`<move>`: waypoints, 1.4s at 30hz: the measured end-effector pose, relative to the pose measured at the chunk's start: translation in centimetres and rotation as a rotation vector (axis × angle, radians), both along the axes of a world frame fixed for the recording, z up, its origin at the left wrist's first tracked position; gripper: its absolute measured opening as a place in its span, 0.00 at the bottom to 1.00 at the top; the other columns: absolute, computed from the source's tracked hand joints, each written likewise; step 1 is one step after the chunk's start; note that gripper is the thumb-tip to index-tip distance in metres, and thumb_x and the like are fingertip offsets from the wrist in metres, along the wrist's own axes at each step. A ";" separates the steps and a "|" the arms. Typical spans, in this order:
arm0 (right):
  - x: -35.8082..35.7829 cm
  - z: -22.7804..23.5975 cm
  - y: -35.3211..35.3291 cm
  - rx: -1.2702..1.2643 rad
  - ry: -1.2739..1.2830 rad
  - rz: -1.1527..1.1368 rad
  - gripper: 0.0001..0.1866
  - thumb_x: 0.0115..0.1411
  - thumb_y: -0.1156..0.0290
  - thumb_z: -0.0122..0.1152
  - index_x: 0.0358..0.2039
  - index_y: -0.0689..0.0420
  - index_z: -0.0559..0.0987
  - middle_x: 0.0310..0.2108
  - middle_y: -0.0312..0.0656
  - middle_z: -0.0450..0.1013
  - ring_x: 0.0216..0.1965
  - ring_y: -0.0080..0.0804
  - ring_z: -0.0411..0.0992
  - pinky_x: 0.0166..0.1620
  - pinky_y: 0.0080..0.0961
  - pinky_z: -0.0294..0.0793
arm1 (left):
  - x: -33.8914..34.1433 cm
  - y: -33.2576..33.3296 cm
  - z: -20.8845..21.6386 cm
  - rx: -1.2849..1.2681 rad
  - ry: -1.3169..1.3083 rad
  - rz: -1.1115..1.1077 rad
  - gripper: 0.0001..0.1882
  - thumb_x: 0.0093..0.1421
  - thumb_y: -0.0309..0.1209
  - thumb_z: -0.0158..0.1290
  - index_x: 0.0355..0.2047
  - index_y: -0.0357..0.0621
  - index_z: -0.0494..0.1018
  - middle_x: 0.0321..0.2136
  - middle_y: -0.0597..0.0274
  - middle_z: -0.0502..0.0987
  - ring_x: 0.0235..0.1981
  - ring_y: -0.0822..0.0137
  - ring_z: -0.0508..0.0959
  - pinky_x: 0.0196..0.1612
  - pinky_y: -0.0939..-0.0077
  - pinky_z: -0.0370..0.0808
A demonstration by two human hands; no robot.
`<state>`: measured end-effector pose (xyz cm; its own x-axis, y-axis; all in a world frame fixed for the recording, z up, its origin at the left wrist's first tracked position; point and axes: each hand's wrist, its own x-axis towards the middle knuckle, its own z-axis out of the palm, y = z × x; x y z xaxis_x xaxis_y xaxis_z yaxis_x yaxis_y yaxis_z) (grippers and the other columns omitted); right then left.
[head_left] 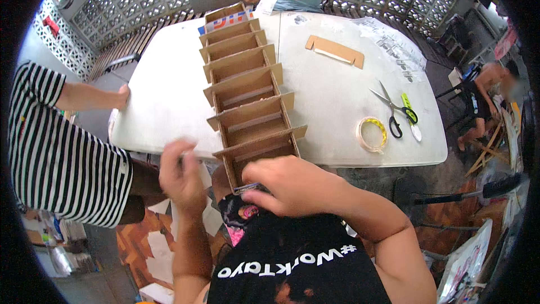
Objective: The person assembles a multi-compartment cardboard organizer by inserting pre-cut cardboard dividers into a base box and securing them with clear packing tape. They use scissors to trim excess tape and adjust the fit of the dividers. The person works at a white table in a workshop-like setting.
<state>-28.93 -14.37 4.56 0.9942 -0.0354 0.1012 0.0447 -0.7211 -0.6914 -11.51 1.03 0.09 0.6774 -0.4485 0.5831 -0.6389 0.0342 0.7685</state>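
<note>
Brown cardboard sits between the thumb and fingers (pixel 264 170) of the right hand (pixel 284 184), at lower centre, pinching the near end of a long divided box (pixel 247 81). Just left of that end, the left hand (pixel 183 177) is raised and blurred — its fingers loosely parted, nothing between them, clear of the cardboard. The box runs from lower centre up to the top of the frame, its crosswise dividers (pixel 261 142) standing upright and poking out past both side walls. Most of it lies on the white tabletop (pixel 326 112), with the near end jutting over the lower edge.

Right of the box, toward upper right, lies a flat notched cardboard piece (pixel 351 56). Farther right are a ring of tape (pixel 383 131), open scissors (pixel 392 103) (black-handled, blades pointing up and left) and a green-and-white tool (pixel 415 131) beside the handles. Printed sheets (pixel 396 48) cover the tabletop's upper right corner.

At top centre, a person in a grey-blue shirt (pixel 289 3) holds a white slip (pixel 269 1). Someone in a striped shirt (pixel 73 152) stands at left — one hand against the tabletop's edge. Pale offcuts (pixel 160 256) litter the floor at lower left.
</note>
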 end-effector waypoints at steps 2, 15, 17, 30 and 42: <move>-2.9 2.8 -1.3 0.187 -0.153 -0.021 0.13 0.65 0.63 0.58 0.32 0.61 0.79 0.33 0.49 0.79 0.35 0.41 0.79 0.41 0.33 0.77 | -0.1 5.6 -4.2 -0.051 0.539 -0.038 0.13 0.70 0.34 0.46 0.47 0.38 0.71 0.38 0.58 0.76 0.42 0.63 0.75 0.49 0.69 0.71; -8.2 -2.5 -7.1 0.387 -0.405 -0.679 0.05 0.62 0.75 0.61 0.30 0.63 0.79 0.27 0.39 0.78 0.31 0.24 0.77 0.39 0.22 0.76 | -4.6 6.9 -6.2 -0.300 1.328 -0.395 0.30 0.58 0.37 0.57 0.58 0.36 0.65 0.51 0.49 0.75 0.52 0.55 0.77 0.57 0.56 0.73; -9.7 -4.1 -8.4 0.450 -0.394 -0.743 0.05 0.62 0.75 0.61 0.31 0.63 0.78 0.27 0.39 0.78 0.31 0.24 0.77 0.39 0.22 0.76 | -0.2 15.3 -8.5 -0.358 1.297 -0.466 0.27 0.59 0.38 0.56 0.56 0.36 0.69 0.50 0.50 0.76 0.51 0.54 0.77 0.57 0.56 0.73; -4.6 -6.8 -8.8 0.158 -0.358 -0.662 0.07 0.59 0.72 0.64 0.30 0.63 0.79 0.26 0.47 0.79 0.28 0.36 0.79 0.35 0.29 0.78 | 6.8 21.7 -5.3 -0.275 1.230 0.216 0.23 0.63 0.44 0.54 0.54 0.46 0.68 0.44 0.57 0.79 0.40 0.60 0.78 0.30 0.67 0.74; -1.6 -5.8 -11.5 -0.139 -0.218 -0.776 0.11 0.60 0.64 0.61 0.30 0.60 0.79 0.27 0.50 0.78 0.30 0.49 0.78 0.34 0.39 0.76 | 18.2 19.5 -1.5 0.337 0.700 0.363 0.34 0.66 0.56 0.51 0.60 0.41 0.67 0.53 0.51 0.75 0.50 0.58 0.76 0.51 0.62 0.74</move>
<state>-30.57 -25.90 -1.25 0.6495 -0.6783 0.3435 -0.3796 -0.6807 -0.6265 6.69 20.55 -1.44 0.9667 -0.2088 -0.1482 0.0591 -0.3815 0.9225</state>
